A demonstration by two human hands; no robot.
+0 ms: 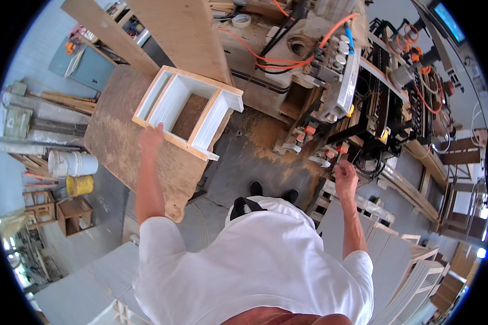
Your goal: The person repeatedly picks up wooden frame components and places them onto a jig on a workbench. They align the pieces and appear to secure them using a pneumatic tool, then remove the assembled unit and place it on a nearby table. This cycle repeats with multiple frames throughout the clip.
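A small cabinet frame (187, 140), white inside with bare wood edges and two crosspieces, lies on a worn, dusty wooden board (141, 162). My left hand (151, 138) is closed on its near left edge, the fingertips over the wooden rim. To the right, my right hand (346, 176) is raised beside the machine (336, 92), just below its orange-and-silver clamps (326, 154). Its fingers are curled in. Whether anything small sits between them is hidden.
Tall boards (184, 38) stand behind the cabinet frame. Orange hoses (339, 30) cross the machine. White buckets (73, 163), a yellow bucket (79, 186) and wooden boxes (74, 215) are on the left. Grey panels (92, 279) lie low at left, with stacked frames (417, 281) at right.
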